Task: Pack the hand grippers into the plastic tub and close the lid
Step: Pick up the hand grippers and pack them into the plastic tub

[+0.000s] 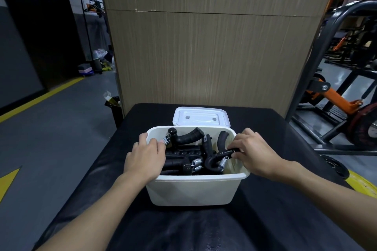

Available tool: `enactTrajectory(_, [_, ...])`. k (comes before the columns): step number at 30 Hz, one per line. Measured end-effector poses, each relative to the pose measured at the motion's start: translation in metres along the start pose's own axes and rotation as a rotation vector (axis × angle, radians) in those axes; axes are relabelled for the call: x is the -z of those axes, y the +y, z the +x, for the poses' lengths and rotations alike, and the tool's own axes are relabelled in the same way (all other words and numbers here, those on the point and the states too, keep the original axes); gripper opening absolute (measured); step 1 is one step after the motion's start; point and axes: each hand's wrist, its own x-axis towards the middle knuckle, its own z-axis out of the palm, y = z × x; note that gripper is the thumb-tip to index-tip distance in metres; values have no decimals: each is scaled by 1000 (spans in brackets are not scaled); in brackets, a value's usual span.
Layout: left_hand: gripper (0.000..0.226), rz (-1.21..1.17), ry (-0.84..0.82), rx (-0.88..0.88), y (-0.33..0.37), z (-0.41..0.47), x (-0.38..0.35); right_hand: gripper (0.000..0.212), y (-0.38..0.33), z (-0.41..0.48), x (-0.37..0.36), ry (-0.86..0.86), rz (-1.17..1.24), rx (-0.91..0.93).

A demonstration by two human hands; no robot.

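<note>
The tub stands on the bench directly before you, with the lid just behind it. The hand grippers are piled inside the tub. Your left hand lies over its left rim. Your right hand, at the right rim, pinches the rightmost gripper. A panel stands behind the bench, and a machine frame is to its right.

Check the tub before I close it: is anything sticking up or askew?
Yes: the hand grippers lie jumbled in the tub, and two curved handles at the far side stand up near rim height. They may stop the lid, lying behind the tub, from seating.
</note>
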Motion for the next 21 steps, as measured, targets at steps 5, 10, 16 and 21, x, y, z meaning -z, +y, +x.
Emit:
enactTrajectory(5, [43,-15,-4,3,0,1,0,21,-5,-1,-4,-18,12,1])
enactTrajectory(10, [44,-24,-7,4,0,0,1,24,-6,3,-2,-140,28,-80])
enactTrajectory(16, [43,-19,-7,0,-1,1,0,15,-12,12,-2,-238,-283,26])
enactTrajectory(21, [41,-16,-11,3,-2,1,0,23,-16,17,-1,-290,-354,35])
